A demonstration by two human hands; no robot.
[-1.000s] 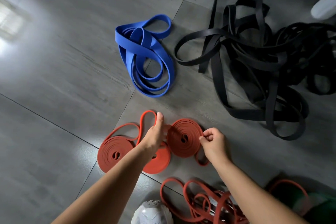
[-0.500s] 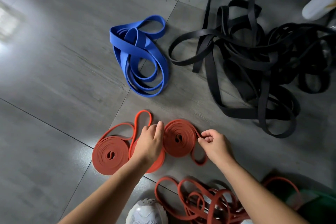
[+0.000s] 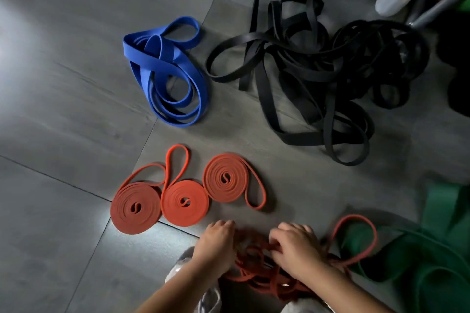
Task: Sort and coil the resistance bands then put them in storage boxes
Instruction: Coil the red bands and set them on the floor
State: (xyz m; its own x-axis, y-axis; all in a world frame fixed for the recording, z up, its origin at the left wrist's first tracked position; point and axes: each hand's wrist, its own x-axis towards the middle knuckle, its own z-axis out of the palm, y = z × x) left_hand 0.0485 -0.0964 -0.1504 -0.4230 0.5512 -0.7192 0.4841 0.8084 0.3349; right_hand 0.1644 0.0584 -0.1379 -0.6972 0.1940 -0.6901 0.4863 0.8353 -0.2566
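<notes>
You have both hands down in the tangle of loose red rubber bands [image 3: 259, 272] at the near edge of the view, just in front of your white shoe [image 3: 178, 270]. Your right hand [image 3: 296, 246] has its fingers curled round a few strands, which looks like a hunt for one band to pull free. Your left hand [image 3: 216, 241] sits knuckles-up on the tangle's left edge with the fingers bent down. Its fingertips are hidden and blurred, so I cannot tell whether it holds a strand or only pins the heap.

The placing reads as sorting by colour. Three flat red rubber spirals lie in a row on the grey tiled floor [image 3: 63, 109] just beyond your hands. The left coil [image 3: 136, 207] and the middle coil [image 3: 184, 202] touch edge to edge, and the right coil [image 3: 225, 178] sits just beside the middle one, a little farther from you. Each is wound tight and lies flat with a tail loop left out, so I judge they could loosen if lifted carelessly. Having them near the tangle saves you reach for the next one.

Farther off, the wide blue rubber bands [image 3: 165, 71] lie in a loose heap. The black rubber bands [image 3: 318, 71] sprawl in a large knot to their right, and neither colour is coiled. The green rubber bands [image 3: 437, 249] lie at your right, with a red loop over their edge. No storage box shows here, so boxing looks a long way off.
</notes>
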